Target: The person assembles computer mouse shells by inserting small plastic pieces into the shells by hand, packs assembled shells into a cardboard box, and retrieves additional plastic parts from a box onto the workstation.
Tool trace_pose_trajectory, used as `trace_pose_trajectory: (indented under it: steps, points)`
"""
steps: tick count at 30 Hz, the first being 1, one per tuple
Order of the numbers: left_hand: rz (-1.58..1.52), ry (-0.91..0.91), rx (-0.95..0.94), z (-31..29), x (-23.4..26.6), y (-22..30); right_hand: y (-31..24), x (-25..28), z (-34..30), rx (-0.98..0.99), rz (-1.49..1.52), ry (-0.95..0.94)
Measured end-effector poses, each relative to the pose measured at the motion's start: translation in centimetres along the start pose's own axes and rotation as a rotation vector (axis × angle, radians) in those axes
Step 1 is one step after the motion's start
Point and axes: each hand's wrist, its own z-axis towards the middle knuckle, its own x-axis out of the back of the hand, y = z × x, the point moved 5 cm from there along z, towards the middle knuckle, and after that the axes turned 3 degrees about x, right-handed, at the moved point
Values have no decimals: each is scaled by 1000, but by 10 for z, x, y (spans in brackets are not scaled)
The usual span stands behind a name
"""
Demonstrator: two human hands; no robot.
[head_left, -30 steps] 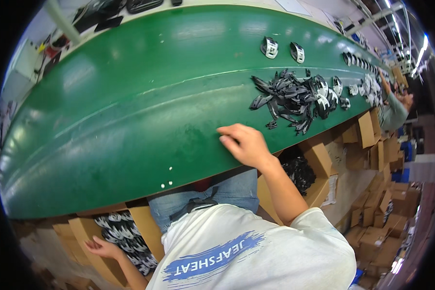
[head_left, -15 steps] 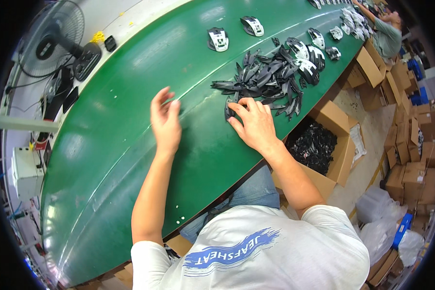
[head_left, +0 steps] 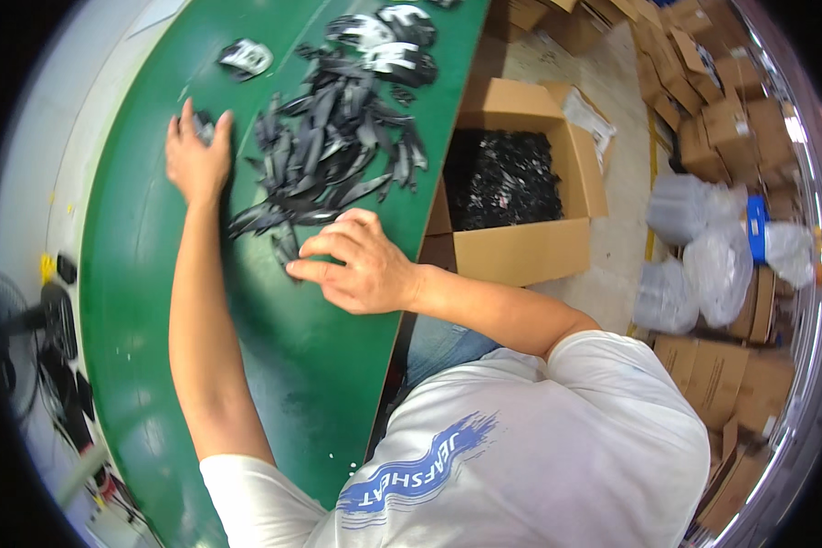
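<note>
On the green table, a heap of dark, curved plastic pieces (head_left: 315, 146) lies ahead of my right hand (head_left: 361, 265). My right hand's fingers are bent and closed at the tips on one black curved plastic piece (head_left: 284, 245) at the heap's near edge. My left hand (head_left: 199, 164) is stretched far out to the left of the heap, fingers spread around a black-and-white mouse-shaped shell (head_left: 205, 128); whether they touch it is blurred. A second such shell (head_left: 246, 58) sits farther off. More black-and-white shells (head_left: 397, 59) lie at the heap's far end.
To the right of the table edge stands an open cardboard box (head_left: 521, 251) holding many small black parts (head_left: 502, 178). Clear plastic bags (head_left: 717, 274) and stacked cartons (head_left: 740, 128) are farther right. A fan (head_left: 9, 320) stands at the left.
My view has turned toward the right. My left hand has reached forward to the shell from over bare table. My right hand stays by the black piece at the heap's near edge.
</note>
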Motion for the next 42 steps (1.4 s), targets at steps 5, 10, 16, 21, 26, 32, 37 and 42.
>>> trace_pose_trajectory:
  steps: [5, 10, 16, 21, 26, 32, 37, 42]
  points:
    - [-70, 20, -37, -2, 3, -29, 12, 58, -35, -67, 23, 137]
    - [-400, -2, -21, -33, 68, -27, 103, 121, -140, -359, -193, 225]
    - [-146, -51, 179, -226, 212, -65, 279, 76, -351, -1091, 7, -93]
    - [133, -100, 207, -330, 240, -37, 398, 48, -425, -1514, -270, -224]
    - [328, -178, 113, -308, 215, -13, 464, 29, -429, -1838, -354, -89]
    - [310, -217, 104, -310, 207, -17, 455, -21, -399, -1647, -467, -215]
    - [329, -213, 97, -310, 215, -16, 449, -17, -379, -1514, -424, -342]
    - [329, -219, 81, -310, 213, -15, 434, -1, -390, -1392, -238, -647]
